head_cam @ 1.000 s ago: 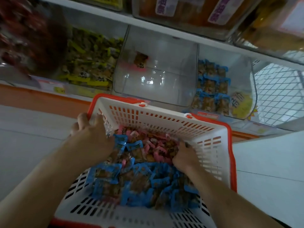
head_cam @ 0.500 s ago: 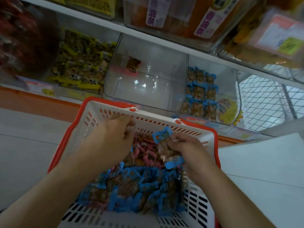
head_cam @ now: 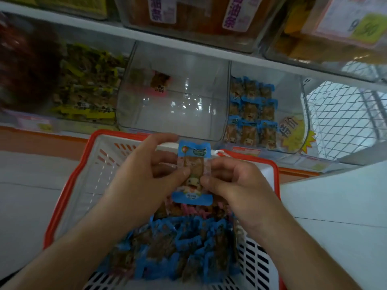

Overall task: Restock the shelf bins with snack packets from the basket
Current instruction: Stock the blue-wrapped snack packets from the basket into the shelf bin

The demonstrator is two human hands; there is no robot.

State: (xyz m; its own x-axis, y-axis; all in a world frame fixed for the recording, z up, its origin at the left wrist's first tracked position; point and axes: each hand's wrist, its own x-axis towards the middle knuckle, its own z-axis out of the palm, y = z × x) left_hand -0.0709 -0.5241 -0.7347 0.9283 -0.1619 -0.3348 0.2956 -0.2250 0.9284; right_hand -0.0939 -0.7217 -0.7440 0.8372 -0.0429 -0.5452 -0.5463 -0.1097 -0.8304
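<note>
A white basket with an orange rim [head_cam: 69, 185] stands in front of the shelf, filled with several blue snack packets [head_cam: 178, 248] and pink ones [head_cam: 194, 210] further back. Above it I hold one blue-edged snack packet [head_cam: 193, 172] upright. My left hand [head_cam: 142, 178] pinches its left side and my right hand [head_cam: 236, 183] pinches its right side. Behind the basket sits a clear bin [head_cam: 173, 97] with a single pink packet [head_cam: 159, 84] inside. The bin to its right [head_cam: 293, 114] holds rows of blue packets [head_cam: 251, 114].
A bin of yellow-green packets [head_cam: 83, 84] stands to the left. The upper shelf [head_cam: 188, 51] carries tubs with orange snacks and labels. A wire mesh panel [head_cam: 343, 118] is at the right, and a white surface [head_cam: 335, 206] lies below it.
My right hand lifted a blue packet out of the basket. My left hand left the basket rim and came over to take the packet's other side. The view moved closer to the shelf.
</note>
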